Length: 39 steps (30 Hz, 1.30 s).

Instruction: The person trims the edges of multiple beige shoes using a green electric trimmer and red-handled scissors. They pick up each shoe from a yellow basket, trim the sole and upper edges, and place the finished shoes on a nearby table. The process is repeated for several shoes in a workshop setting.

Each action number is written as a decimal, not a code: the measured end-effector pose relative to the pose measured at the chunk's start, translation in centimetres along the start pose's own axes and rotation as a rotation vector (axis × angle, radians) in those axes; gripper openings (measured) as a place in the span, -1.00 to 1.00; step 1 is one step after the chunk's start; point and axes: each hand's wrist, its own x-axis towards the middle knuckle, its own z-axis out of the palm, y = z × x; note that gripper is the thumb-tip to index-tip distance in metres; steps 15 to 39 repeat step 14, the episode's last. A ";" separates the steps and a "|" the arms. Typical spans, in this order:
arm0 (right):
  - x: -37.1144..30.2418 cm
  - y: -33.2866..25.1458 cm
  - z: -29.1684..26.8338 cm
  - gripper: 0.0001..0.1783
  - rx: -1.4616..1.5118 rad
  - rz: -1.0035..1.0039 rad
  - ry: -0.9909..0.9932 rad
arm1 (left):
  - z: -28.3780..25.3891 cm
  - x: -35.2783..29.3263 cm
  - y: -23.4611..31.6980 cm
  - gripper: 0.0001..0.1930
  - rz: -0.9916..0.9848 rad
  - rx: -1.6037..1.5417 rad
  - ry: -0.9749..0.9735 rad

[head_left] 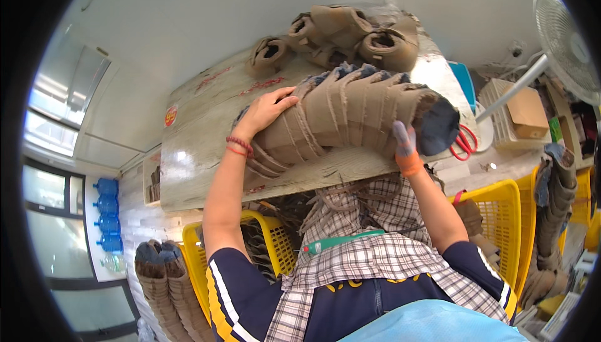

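A long row of nested brown cloth pieces (344,113) with frayed edges and dark blue lining lies curved across the table in front of me. My left hand (270,110) curls over its left part, thumb and fingers resting on the cloth. Against the near side of its right end, my right hand (405,147), in a grey and orange glove, is upright with fingers stretched out. Red-handled scissors (463,143) lie just beyond that end, partly hidden. Several rolled brown pieces (332,32) are heaped at the back of the table.
Below the wooden table (206,148) stand a yellow basket (275,239) at left and another yellow basket (501,210) at right. More nested stacks (166,279) stand at lower left. A fan (566,45) rises at right. A green tool (344,240) lies across my checked apron.
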 end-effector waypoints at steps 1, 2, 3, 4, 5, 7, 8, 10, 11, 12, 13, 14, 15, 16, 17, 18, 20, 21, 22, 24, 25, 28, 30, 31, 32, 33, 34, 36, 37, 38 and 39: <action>-1.0 -0.2 -0.2 -0.47 -0.028 0.023 0.003 | -0.6 0.8 -1.3 -0.55 -0.017 -0.048 -0.015; -2.0 -0.5 -0.4 -0.44 -0.054 0.048 0.004 | -1.6 2.5 -3.2 -0.58 -0.039 -0.093 -0.030; -2.7 -1.4 0.2 -0.38 -0.090 -0.038 0.009 | -2.6 4.0 -5.1 -0.61 -0.061 -0.140 -0.047; -3.5 -2.3 0.7 -0.32 -0.129 -0.125 0.021 | -3.3 5.6 -6.5 -0.63 -0.069 -0.009 0.087; -3.7 -3.2 1.3 -0.24 -0.211 -0.231 0.048 | -3.6 7.1 -7.8 -0.65 -0.072 0.117 0.213; -4.1 -2.8 0.8 -0.23 -0.249 -0.240 0.050 | -2.9 9.7 -10.4 -0.63 -0.130 0.340 0.241; -4.4 -2.5 0.4 -0.24 -0.240 -0.207 0.053 | -2.2 10.8 -11.1 -0.62 -0.150 0.448 0.252; -4.7 -1.5 -0.8 -0.27 -0.308 -0.180 0.055 | 0.1 12.7 -12.2 -0.60 -0.251 0.636 0.238; -4.7 -1.7 -0.6 -0.27 -0.321 -0.161 0.055 | 0.7 13.1 -12.6 -0.59 -0.304 0.732 0.234; -4.8 -2.0 -0.5 -0.28 -0.335 -0.143 0.054 | 0.2 14.2 -14.7 -0.54 -0.390 0.616 0.157; -4.6 -2.5 -0.2 -0.29 -0.342 -0.123 0.043 | -1.2 14.8 -17.6 -0.53 -0.378 0.447 0.156; -4.6 -3.5 0.0 -0.28 -0.323 -0.090 0.054 | -0.7 15.9 -17.6 -0.53 -0.364 0.444 0.146; -4.6 -3.5 0.0 -0.28 -0.323 -0.090 0.054 | -0.7 15.9 -17.6 -0.53 -0.364 0.444 0.146; -4.6 -3.5 0.0 -0.28 -0.323 -0.090 0.054 | -0.7 15.9 -17.6 -0.53 -0.364 0.444 0.146; -4.6 -3.5 0.0 -0.28 -0.323 -0.090 0.054 | -0.7 15.9 -17.6 -0.53 -0.364 0.444 0.146; -4.6 -3.5 0.0 -0.28 -0.323 -0.090 0.054 | -0.7 15.9 -17.6 -0.53 -0.364 0.444 0.146; -4.6 -3.5 0.0 -0.28 -0.323 -0.090 0.054 | -0.7 15.9 -17.6 -0.53 -0.364 0.444 0.146; -4.6 -3.5 0.0 -0.28 -0.323 -0.090 0.054 | -0.7 15.9 -17.6 -0.53 -0.364 0.444 0.146; -4.6 -3.5 0.0 -0.28 -0.323 -0.090 0.054 | -0.7 15.9 -17.6 -0.53 -0.364 0.444 0.146; -4.6 -3.5 0.0 -0.28 -0.323 -0.090 0.054 | -0.7 15.9 -17.6 -0.53 -0.364 0.444 0.146; -4.6 -3.5 0.0 -0.28 -0.323 -0.090 0.054 | -0.7 15.9 -17.6 -0.53 -0.364 0.444 0.146; -4.6 -3.5 0.0 -0.28 -0.323 -0.090 0.054 | -0.7 15.9 -17.6 -0.53 -0.364 0.444 0.146; -4.6 -3.5 0.0 -0.28 -0.323 -0.090 0.054 | -0.7 15.9 -17.6 -0.53 -0.364 0.444 0.146; -4.6 -3.5 0.0 -0.28 -0.323 -0.090 0.054 | -0.7 15.9 -17.6 -0.53 -0.364 0.444 0.146; -4.6 -3.5 0.0 -0.28 -0.323 -0.090 0.054 | -0.7 15.9 -17.6 -0.53 -0.364 0.444 0.146; -4.6 -3.5 0.0 -0.28 -0.323 -0.090 0.054 | -0.7 15.9 -17.6 -0.53 -0.364 0.444 0.146; -4.6 -3.5 0.0 -0.28 -0.323 -0.090 0.054 | -0.7 15.9 -17.6 -0.53 -0.364 0.444 0.146; -4.6 -3.5 0.0 -0.28 -0.323 -0.090 0.054 | -0.7 15.9 -17.6 -0.53 -0.364 0.444 0.146; -4.6 -3.5 0.0 -0.28 -0.323 -0.090 0.054 | -0.7 15.9 -17.6 -0.53 -0.364 0.444 0.146; -4.6 -3.5 0.0 -0.28 -0.323 -0.090 0.054 | -0.7 15.9 -17.6 -0.53 -0.364 0.444 0.146; -4.6 -3.5 0.0 -0.28 -0.323 -0.090 0.054 | -0.7 15.9 -17.6 -0.53 -0.364 0.444 0.146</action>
